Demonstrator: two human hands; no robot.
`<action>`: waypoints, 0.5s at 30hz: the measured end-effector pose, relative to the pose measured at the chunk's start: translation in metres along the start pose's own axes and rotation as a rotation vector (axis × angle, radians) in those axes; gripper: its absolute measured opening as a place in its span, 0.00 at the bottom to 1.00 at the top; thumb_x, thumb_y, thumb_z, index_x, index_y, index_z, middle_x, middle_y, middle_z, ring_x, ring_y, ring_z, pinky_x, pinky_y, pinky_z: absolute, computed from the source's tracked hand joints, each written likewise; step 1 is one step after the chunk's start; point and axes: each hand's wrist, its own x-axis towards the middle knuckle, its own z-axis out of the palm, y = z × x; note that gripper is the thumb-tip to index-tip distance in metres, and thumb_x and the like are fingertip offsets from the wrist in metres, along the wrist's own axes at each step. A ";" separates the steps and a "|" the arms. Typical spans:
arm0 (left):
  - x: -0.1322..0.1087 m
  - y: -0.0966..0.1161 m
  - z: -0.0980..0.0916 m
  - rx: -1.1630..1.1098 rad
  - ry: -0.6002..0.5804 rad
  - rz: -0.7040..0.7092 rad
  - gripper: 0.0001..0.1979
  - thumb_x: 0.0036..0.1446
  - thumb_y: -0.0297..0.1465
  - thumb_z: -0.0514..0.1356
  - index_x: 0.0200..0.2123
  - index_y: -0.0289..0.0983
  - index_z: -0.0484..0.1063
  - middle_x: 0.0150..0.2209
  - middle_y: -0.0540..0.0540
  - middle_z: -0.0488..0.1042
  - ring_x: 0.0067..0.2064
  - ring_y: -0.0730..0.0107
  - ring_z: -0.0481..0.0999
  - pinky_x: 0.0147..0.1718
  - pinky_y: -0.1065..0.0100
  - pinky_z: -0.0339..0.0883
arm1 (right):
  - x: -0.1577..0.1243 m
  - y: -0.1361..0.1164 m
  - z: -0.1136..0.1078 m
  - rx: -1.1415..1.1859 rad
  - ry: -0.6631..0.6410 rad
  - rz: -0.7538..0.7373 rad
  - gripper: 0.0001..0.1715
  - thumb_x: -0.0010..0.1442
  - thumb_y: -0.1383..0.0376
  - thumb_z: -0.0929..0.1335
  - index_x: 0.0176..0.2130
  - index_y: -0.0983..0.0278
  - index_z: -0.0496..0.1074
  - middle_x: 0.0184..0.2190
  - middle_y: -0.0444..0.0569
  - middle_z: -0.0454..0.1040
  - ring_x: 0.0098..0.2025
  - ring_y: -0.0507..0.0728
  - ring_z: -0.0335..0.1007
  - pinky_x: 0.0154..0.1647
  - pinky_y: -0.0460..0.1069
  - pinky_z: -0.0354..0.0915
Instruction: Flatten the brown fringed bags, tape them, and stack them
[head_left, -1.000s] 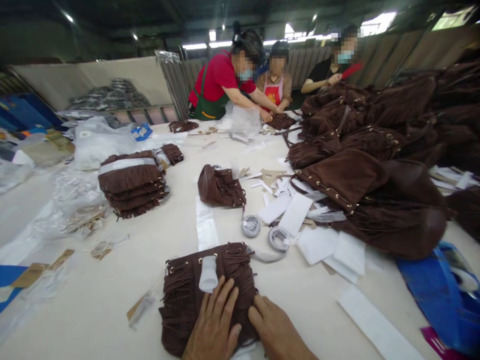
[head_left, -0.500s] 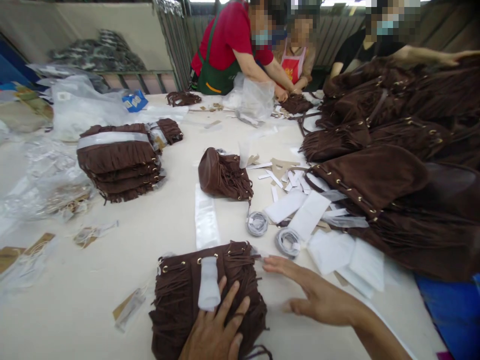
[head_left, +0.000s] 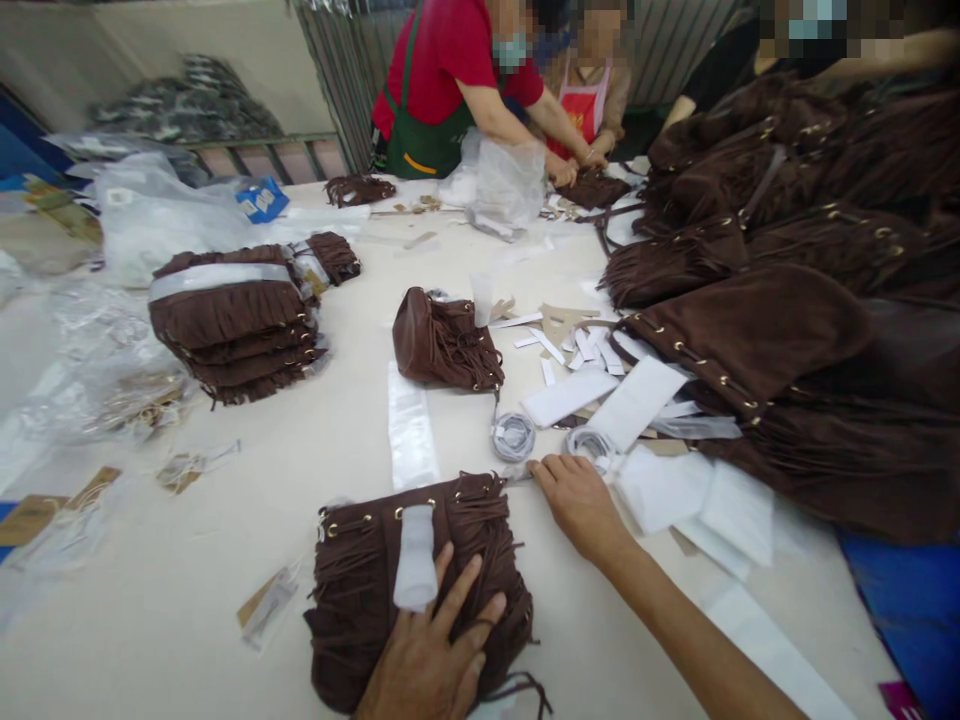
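Note:
A dark brown fringed bag [head_left: 352,590] with metal eyelets lies in front of me, a white foam wrap [head_left: 415,560] round the strip at its middle. My left hand [head_left: 431,650] rests flat on the bag, fingers spread. Just beyond the bag's upper right corner, my right hand [head_left: 577,505] is closed with curled fingers on the grey-wrapped strap [head_left: 517,472] that comes from that corner. Its fingertips are partly hidden. A coiled grey-wrapped strap [head_left: 589,443] touches or nearly touches its knuckles. Another coil [head_left: 513,437] lies to the left, by a smaller brown bag [head_left: 442,340].
Stacked brown bags [head_left: 232,325] stand at left, near clear plastic bags [head_left: 172,215]. A large heap of brown bags [head_left: 757,340] fills the right. White packets [head_left: 637,400] and paper scraps lie between. Tags [head_left: 266,605] lie at left. Co-workers [head_left: 442,90] work across the table.
My right hand has moved from open fingers beside the bag to a closed grip past its upper right corner. The nearer coil has shifted away from me. My left hand stays on the bag.

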 end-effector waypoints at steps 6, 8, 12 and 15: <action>-0.005 0.002 0.002 -0.045 0.030 -0.033 0.30 0.58 0.39 0.60 0.63 0.54 0.59 0.69 0.45 0.52 0.67 0.38 0.53 0.49 0.48 0.68 | 0.020 -0.049 -0.029 0.331 0.105 -0.182 0.31 0.62 0.73 0.62 0.63 0.62 0.60 0.62 0.54 0.62 0.63 0.61 0.55 0.62 0.57 0.55; -0.006 0.002 0.002 -0.049 0.036 -0.040 0.29 0.60 0.41 0.59 0.63 0.54 0.59 0.69 0.44 0.52 0.67 0.39 0.55 0.51 0.46 0.67 | 0.028 -0.066 -0.027 0.364 0.068 -0.272 0.33 0.61 0.71 0.64 0.64 0.60 0.58 0.64 0.51 0.60 0.65 0.61 0.52 0.63 0.58 0.55; -0.006 -0.002 0.001 -0.065 0.080 -0.021 0.27 0.61 0.42 0.57 0.63 0.53 0.59 0.68 0.44 0.54 0.65 0.44 0.59 0.55 0.45 0.62 | 0.031 -0.084 -0.002 0.217 0.119 -0.287 0.26 0.63 0.69 0.64 0.61 0.65 0.63 0.61 0.59 0.64 0.64 0.65 0.55 0.63 0.62 0.54; -0.008 -0.003 -0.006 0.044 0.059 -0.006 0.27 0.61 0.42 0.57 0.63 0.53 0.59 0.67 0.44 0.56 0.63 0.47 0.62 0.55 0.44 0.62 | 0.018 -0.086 0.014 0.141 0.216 -0.262 0.16 0.64 0.70 0.62 0.50 0.68 0.71 0.57 0.63 0.68 0.62 0.66 0.59 0.61 0.63 0.56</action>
